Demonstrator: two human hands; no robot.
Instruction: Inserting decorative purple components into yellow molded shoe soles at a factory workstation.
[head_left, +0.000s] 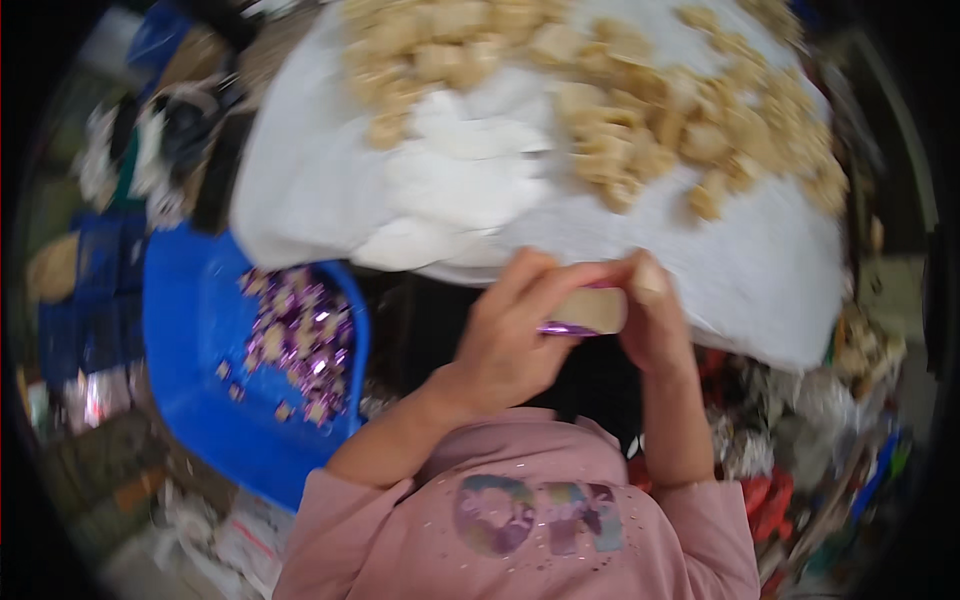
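Note:
My left hand (512, 340) and my right hand (655, 325) meet in front of my chest, just off the near edge of the white-covered table (300, 170). Between them they grip a small beige piece with a shiny purple edge (598, 310). The fingers of both hands are closed around it, and part of it is hidden behind them. Beyond my left hand lies a heap of flat white pieces (465, 185), overlapping one another. Past my right hand, many loose beige pieces (705, 140) are spread over the table, and another pile of beige pieces (440, 50) sits farther back.
Left of me stands a blue plastic tub (190, 330) holding many beige pieces with shiny purple parts (305, 345). Blue crates (95, 290) are at the far left. Clear plastic bags and red material (765, 510) crowd the floor at the right.

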